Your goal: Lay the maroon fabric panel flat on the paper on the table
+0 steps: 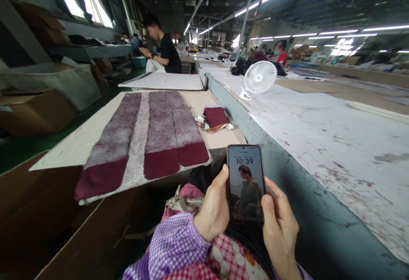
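A smartphone [246,186] stands upright above my lap, its lit screen showing 10:39 over a picture of a figure. My left hand [213,207] grips its left edge, with the thumb along the side and the other fingers hidden behind. On the opposite edge, my right hand [281,220] holds the phone between thumb and fingers. Beyond it, maroon fabric pieces [161,161] with a speckled whitish coating lie on a board [64,148]. A small stack of maroon cloth [215,117] rests at that board's right side.
A long worktable [319,139] with stained white covering runs along the right, carrying a white fan [260,77]. Cardboard boxes [38,110] stand at left, and an open carton [83,233] is below the board. A person [168,52] in black sits ahead.
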Demonstrator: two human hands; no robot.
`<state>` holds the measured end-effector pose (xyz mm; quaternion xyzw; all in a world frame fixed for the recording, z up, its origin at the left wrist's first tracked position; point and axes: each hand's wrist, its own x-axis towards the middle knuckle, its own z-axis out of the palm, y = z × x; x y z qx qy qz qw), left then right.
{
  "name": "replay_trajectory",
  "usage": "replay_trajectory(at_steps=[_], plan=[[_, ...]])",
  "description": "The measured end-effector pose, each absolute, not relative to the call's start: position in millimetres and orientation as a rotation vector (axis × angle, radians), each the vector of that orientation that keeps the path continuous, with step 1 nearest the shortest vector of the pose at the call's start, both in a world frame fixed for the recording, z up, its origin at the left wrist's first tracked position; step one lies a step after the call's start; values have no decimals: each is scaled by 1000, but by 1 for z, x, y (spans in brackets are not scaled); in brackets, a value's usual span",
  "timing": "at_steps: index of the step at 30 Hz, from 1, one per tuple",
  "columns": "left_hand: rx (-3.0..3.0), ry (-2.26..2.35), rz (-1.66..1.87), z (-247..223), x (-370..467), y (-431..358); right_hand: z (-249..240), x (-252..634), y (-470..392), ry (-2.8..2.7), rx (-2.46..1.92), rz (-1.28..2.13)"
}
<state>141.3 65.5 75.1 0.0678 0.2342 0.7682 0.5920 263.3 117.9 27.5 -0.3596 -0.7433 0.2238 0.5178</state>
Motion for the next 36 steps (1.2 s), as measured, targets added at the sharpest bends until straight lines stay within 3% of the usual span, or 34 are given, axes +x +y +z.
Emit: replay_trajectory(at_steps=[36], plan=[[75,656,1778,70,140,69,23,260,124,-1801,-929,630]])
